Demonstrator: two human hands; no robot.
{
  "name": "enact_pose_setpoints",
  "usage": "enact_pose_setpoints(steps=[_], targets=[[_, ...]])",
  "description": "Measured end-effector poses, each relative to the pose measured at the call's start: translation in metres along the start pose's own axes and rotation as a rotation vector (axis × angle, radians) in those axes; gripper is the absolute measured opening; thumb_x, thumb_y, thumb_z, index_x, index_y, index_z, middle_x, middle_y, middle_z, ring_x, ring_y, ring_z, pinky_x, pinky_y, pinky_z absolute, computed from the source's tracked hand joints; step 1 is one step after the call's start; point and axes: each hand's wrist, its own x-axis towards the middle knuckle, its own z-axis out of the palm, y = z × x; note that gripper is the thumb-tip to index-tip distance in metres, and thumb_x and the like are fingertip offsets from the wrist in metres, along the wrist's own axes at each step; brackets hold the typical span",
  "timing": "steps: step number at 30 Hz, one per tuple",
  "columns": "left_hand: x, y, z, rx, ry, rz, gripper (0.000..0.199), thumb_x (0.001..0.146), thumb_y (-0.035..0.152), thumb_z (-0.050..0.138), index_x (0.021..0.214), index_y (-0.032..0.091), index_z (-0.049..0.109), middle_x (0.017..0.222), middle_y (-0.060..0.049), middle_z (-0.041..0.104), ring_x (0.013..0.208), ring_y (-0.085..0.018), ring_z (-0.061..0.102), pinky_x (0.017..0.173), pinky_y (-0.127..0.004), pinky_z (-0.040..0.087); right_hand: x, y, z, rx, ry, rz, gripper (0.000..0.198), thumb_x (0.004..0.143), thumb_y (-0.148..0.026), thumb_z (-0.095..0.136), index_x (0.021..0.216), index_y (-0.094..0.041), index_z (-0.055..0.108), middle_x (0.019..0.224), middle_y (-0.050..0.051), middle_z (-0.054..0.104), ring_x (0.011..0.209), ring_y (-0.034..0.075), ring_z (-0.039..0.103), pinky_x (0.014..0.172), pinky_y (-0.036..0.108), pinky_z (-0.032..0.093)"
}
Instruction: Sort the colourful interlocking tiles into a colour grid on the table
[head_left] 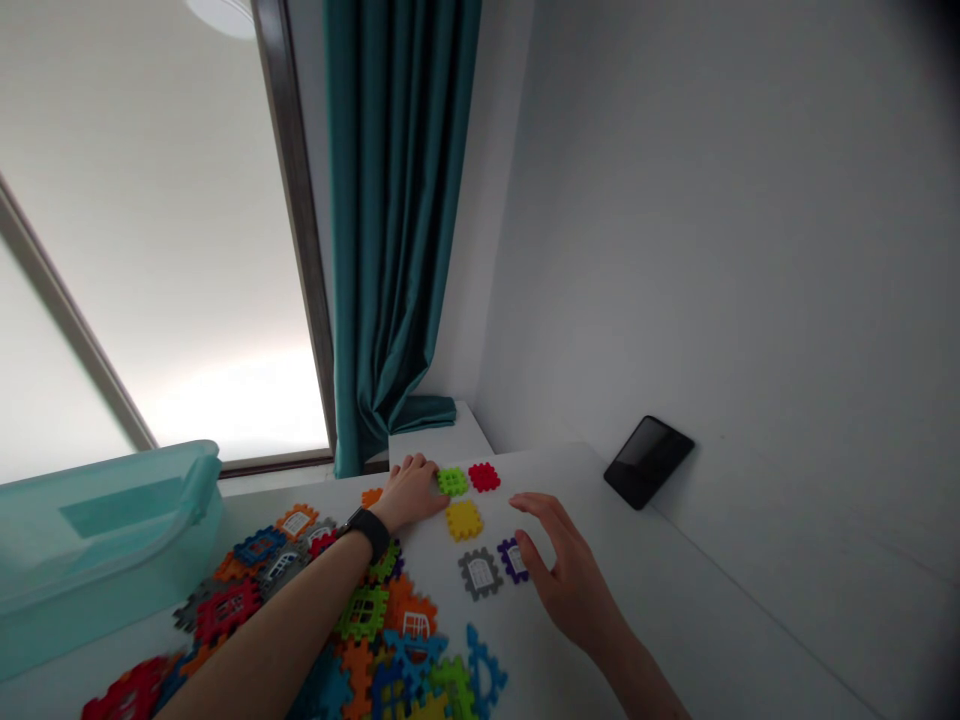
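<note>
My left hand (409, 495), with a dark watch (366, 530) on its wrist, reaches over the pile to the far edge of the table. Its thumb is apart from the fingers, next to a green toothed tile (452, 481); whether it touches the tile I cannot tell. A red tile (484, 477) and a yellow tile (464, 520) lie close by. My right hand (566, 585) hovers with thumb and forefinger apart and nothing between them. Just left of it are a purple tile (514, 560), partly hidden by the thumb, and a grey tile (480, 573) with a white window insert.
Several mixed interlocking plastic pieces (364, 612) are heaped at the left and front of the white table (637, 640). A teal plastic bin (97, 610) stands at the left. A dark tablet or phone (649, 462) lies at the right, near the wall. A teal curtain (397, 200) hangs behind.
</note>
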Motion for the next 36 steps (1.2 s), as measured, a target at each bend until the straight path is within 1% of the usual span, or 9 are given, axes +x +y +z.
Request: enact_pose_setpoints(steps=[8,12,16,20,24,28,30,34,36], targets=[[0.000,0.001,0.000,-0.006,-0.003,-0.004,0.050,0.082,0.047,0.065,0.124,0.020,0.064,0.127,-0.017,0.062,0.126,-0.038,0.055,0.104,-0.050,0.043,0.001,0.001,-0.001,-0.005,-0.007,0.004,0.027,0.098,-0.023,0.049,0.122,-0.027,0.059,0.123,0.009,0.067,0.117,0.027,0.064,0.101,0.045,0.055],[-0.005,0.001,-0.004,-0.017,-0.006,0.006,0.056,0.082,0.045,0.068,0.130,0.018,0.059,0.129,-0.018,0.060,0.127,-0.037,0.054,0.105,-0.048,0.043,-0.001,0.001,0.002,-0.001,-0.017,0.004,0.027,0.097,-0.022,0.048,0.122,-0.026,0.059,0.123,0.009,0.066,0.117,0.027,0.064,0.102,0.046,0.054],[-0.018,0.000,-0.013,-0.030,0.006,0.026,0.059,0.083,0.038,0.069,0.136,0.019,0.052,0.132,-0.016,0.057,0.128,-0.034,0.053,0.105,-0.044,0.045,-0.003,-0.004,0.007,0.010,-0.040,-0.011,0.028,0.096,-0.021,0.048,0.122,-0.026,0.059,0.123,0.009,0.066,0.118,0.028,0.063,0.104,0.047,0.053],[-0.042,0.003,-0.026,-0.036,0.035,0.062,0.052,0.088,0.034,0.064,0.136,0.018,0.052,0.131,-0.015,0.055,0.130,-0.034,0.051,0.109,-0.047,0.042,-0.006,-0.009,0.013,0.024,-0.088,-0.023,0.030,0.096,-0.019,0.048,0.123,-0.026,0.059,0.124,0.010,0.065,0.119,0.028,0.062,0.104,0.048,0.052],[-0.071,0.013,-0.040,-0.046,0.052,0.111,0.040,0.091,0.032,0.062,0.129,0.021,0.057,0.130,-0.013,0.057,0.126,-0.034,0.052,0.108,-0.050,0.041,-0.009,-0.011,0.018,0.030,-0.106,-0.053,0.029,0.096,-0.019,0.048,0.122,-0.026,0.060,0.122,0.009,0.066,0.117,0.028,0.063,0.103,0.048,0.052],[-0.102,0.025,-0.050,-0.060,0.038,0.177,0.030,0.093,0.031,0.062,0.122,0.022,0.063,0.126,-0.010,0.061,0.122,-0.032,0.055,0.107,-0.048,0.042,-0.009,-0.013,0.024,0.031,-0.114,-0.082,0.025,0.097,-0.019,0.048,0.116,-0.025,0.061,0.117,0.009,0.069,0.111,0.028,0.065,0.100,0.049,0.052],[-0.117,0.031,-0.053,-0.071,0.020,0.211,0.027,0.094,0.031,0.062,0.120,0.023,0.065,0.123,-0.008,0.064,0.120,-0.031,0.057,0.105,-0.046,0.043,-0.009,-0.015,0.025,0.028,-0.124,-0.089,0.023,0.097,-0.019,0.047,0.113,-0.024,0.063,0.113,0.009,0.071,0.108,0.028,0.065,0.098,0.050,0.051],[-0.147,0.045,-0.053,-0.094,-0.033,0.274,0.017,0.090,0.028,0.067,0.107,0.024,0.068,0.112,-0.005,0.069,0.111,-0.028,0.063,0.100,-0.042,0.046,-0.011,-0.023,0.025,0.022,-0.171,-0.097,0.021,0.097,-0.018,0.047,0.108,-0.023,0.065,0.108,0.009,0.073,0.105,0.028,0.066,0.096,0.049,0.052],[-0.159,0.051,-0.051,-0.112,-0.065,0.304,0.016,0.090,0.028,0.068,0.105,0.024,0.068,0.110,-0.004,0.069,0.109,-0.029,0.063,0.101,-0.044,0.045,-0.015,-0.028,0.024,0.022,-0.202,-0.091,0.020,0.098,-0.018,0.048,0.107,-0.022,0.065,0.106,0.009,0.073,0.104,0.028,0.067,0.096,0.048,0.051]])
